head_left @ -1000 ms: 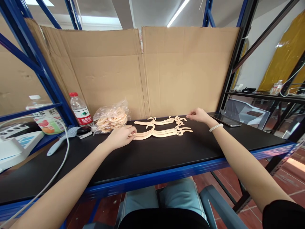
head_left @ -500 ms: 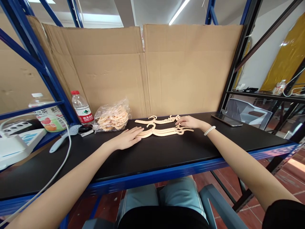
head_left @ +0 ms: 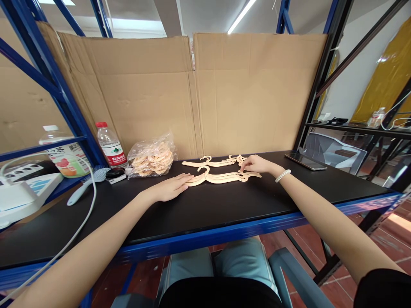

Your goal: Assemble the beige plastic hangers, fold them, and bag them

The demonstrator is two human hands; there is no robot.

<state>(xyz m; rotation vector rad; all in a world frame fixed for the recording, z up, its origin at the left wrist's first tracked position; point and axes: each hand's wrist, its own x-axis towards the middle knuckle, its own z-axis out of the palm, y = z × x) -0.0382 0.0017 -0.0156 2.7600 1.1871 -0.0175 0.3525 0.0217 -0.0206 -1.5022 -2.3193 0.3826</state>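
A stack of cream-coloured clothes hangers [head_left: 223, 177] lies flat on the black tabletop [head_left: 205, 209], hooks pointing away from me. Behind it, close to the cardboard, lies a second group of hangers [head_left: 194, 164] of the same colour. My left hand [head_left: 170, 187] rests palm down with fingers stretched, its fingertips over the left end of the near stack. At the other end, my right hand [head_left: 255, 164] has its thumb and fingers bent together on a hanger of that near stack. How many hangers overlap there is hard to see.
A clear bag [head_left: 152, 158] of similar pale pieces sits left of the hangers, beside a red-capped bottle [head_left: 111, 145]. A light-blue brush [head_left: 85, 188] and a white cable [head_left: 91, 205] lie further left. At right is a phone [head_left: 305, 161]. Cardboard [head_left: 257, 94] closes off the back.
My right hand has shifted slightly and its fingers have bent down onto the right end of the near stack. My left hand stays almost where it was.
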